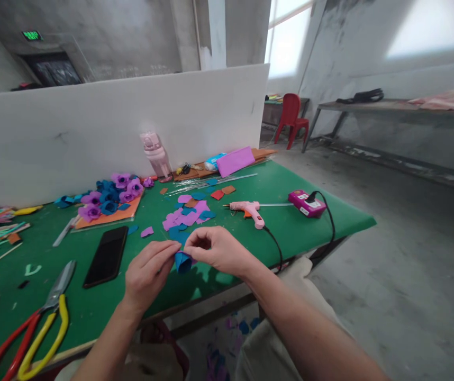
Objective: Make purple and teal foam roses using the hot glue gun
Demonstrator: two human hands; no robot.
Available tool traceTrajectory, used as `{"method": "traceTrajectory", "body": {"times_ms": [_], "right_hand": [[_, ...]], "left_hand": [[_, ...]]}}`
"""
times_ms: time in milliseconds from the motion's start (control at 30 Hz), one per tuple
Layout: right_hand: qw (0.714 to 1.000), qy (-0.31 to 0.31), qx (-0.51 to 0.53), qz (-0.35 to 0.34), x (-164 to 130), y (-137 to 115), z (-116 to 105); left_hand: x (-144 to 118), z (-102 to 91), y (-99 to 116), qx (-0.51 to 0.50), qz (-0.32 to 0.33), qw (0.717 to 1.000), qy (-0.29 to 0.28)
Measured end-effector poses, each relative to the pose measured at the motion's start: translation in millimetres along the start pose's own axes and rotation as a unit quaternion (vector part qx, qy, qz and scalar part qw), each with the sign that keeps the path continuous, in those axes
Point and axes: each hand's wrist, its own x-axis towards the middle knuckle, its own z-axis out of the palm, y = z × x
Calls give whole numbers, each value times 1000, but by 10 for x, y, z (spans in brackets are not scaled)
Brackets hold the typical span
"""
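Note:
Both my hands meet over the front edge of the green table (pixel 298 185). My left hand (pixel 147 272) and my right hand (pixel 217 248) pinch a small rolled blue foam flower (pixel 183 262) between their fingertips. Just beyond them lies a heap of purple and blue foam petals (pixel 189 211). A pink glue gun (pixel 251 209) rests to the right of the heap, its black cable running off the table edge.
A black phone (pixel 107 255) lies left of my hands. Red and yellow handled cutters (pixel 40 323) sit at the front left. Finished purple and blue flowers (pixel 110 198) rest on an orange sheet. A pink bottle (pixel 155 153) stands by the white partition. A pink power strip (pixel 307 203) is at the right.

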Motion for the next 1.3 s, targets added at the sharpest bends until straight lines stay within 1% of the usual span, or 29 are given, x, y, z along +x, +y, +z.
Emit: {"method": "traceTrajectory", "body": {"times_ms": [67, 167, 300, 367, 433, 500, 567, 633, 767, 867, 1000, 1200, 1300], "right_hand": [[998, -9, 56, 18, 10, -9, -6], [992, -4, 123, 20, 17, -46, -15], [984, 5, 168, 53, 30, -73, 12], [979, 18, 191, 63, 54, -56, 38], [968, 49, 235, 67, 88, -19, 62], [953, 81, 281, 73, 122, 29, 82], [944, 91, 306, 83, 146, 76, 106], [945, 93, 303, 86, 157, 113, 137], [959, 118, 252, 62, 156, 147, 194], [961, 120, 240, 66, 151, 151, 213], [954, 109, 264, 88, 144, 152, 222], [942, 105, 303, 98, 145, 150, 245], [938, 110, 313, 95, 151, 144, 259]], "left_hand": [[-13, 7, 4, -9, -30, 1000, 3], [-31, 15, 9, -46, -90, 995, 10], [-46, 32, 3, -95, -148, 984, 22], [-44, 57, 8, -105, -202, 973, 39], [-25, 95, 28, -126, -277, 951, 61], [17, 134, 62, -174, -351, 917, 72], [75, 161, 103, -228, -398, 886, 68], [136, 172, 140, -252, -424, 868, 63], [205, 173, 172, -258, -441, 857, 64], [204, 185, 162, -263, -441, 856, 62], [184, 206, 135, -270, -439, 855, 55], [169, 195, 117, -243, -419, 873, 58], [166, 194, 115, -243, -412, 876, 59]]}}
